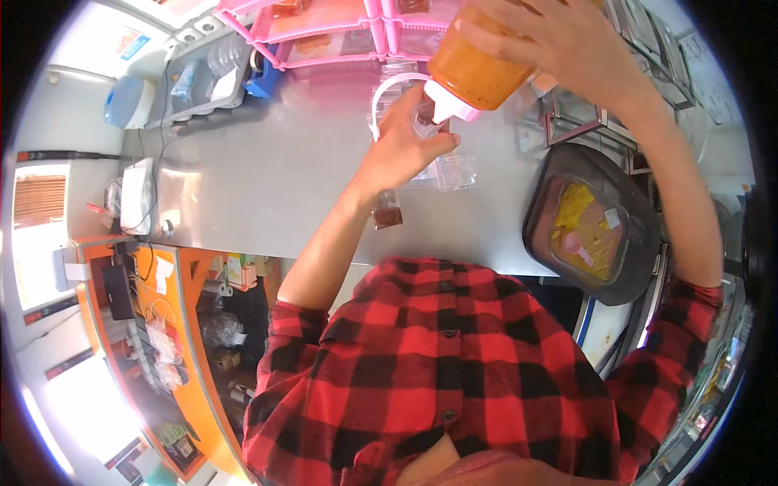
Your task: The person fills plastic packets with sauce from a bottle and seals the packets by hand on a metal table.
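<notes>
My right hand [547,39] grips a clear squeeze bottle [480,70] of orange sauce with dark specks. The bottle is tipped over, and its white nozzle cap [448,104] points down at a small clear plastic bag [423,121]. That bag is pinched at its mouth by my left hand [404,143], with some dark red content visible inside. A white strap [375,100] loops out from the cap. Under and beside my left hand lie flat clear bags [457,172]. Nearer my body, a small packet of dark brown-red content [387,209] rests on the steel table [261,170].
Pink plastic racks [328,58] stand at the back. On the right, a black tub [592,225] contains yellow stuff and a pink scoop [576,244], beside a metal frame [577,124]. A grey tray [200,85] and blue dispenser [262,76] sit back left; an orange shelf [176,304] flanks me.
</notes>
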Tool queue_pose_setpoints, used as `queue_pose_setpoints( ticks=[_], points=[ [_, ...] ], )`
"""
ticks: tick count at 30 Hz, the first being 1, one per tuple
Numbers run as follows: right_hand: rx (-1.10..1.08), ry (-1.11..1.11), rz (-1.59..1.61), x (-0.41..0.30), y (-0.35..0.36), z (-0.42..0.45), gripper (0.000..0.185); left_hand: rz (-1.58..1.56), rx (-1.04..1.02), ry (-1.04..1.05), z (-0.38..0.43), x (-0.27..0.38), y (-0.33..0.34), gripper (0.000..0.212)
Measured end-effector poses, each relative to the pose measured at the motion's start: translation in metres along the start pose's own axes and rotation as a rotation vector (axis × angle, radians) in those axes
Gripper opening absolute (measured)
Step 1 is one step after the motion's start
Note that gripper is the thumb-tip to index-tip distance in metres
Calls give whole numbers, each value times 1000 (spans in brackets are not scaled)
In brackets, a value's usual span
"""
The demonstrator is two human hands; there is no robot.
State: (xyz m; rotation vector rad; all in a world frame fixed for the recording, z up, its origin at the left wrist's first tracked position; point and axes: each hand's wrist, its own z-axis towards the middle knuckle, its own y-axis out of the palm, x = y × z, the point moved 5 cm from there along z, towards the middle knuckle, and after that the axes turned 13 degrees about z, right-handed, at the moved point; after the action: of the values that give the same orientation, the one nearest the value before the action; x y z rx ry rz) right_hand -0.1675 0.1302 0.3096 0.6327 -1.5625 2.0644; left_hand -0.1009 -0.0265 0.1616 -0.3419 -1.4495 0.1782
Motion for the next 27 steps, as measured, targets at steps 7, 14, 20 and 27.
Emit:
queue_pose_setpoints(
  ticks=[7, 14, 20, 27],
  points=[
    [86, -138, -146, 7, -35, 30, 27, -138, -68, 81, 8, 19, 1, 35],
    [152, -209, -152, 9, -52, 44, 19, -241, -117, 89, 4, 33, -3, 29],
    [85, -219, -136, 4, -92, 48, 24, -323, -144, 129, 8, 33, -7, 28],
    [27, -165, -46, 11, -86, 44, 31, -352, -133, 138, 8, 44, -2, 24]
  ],
)
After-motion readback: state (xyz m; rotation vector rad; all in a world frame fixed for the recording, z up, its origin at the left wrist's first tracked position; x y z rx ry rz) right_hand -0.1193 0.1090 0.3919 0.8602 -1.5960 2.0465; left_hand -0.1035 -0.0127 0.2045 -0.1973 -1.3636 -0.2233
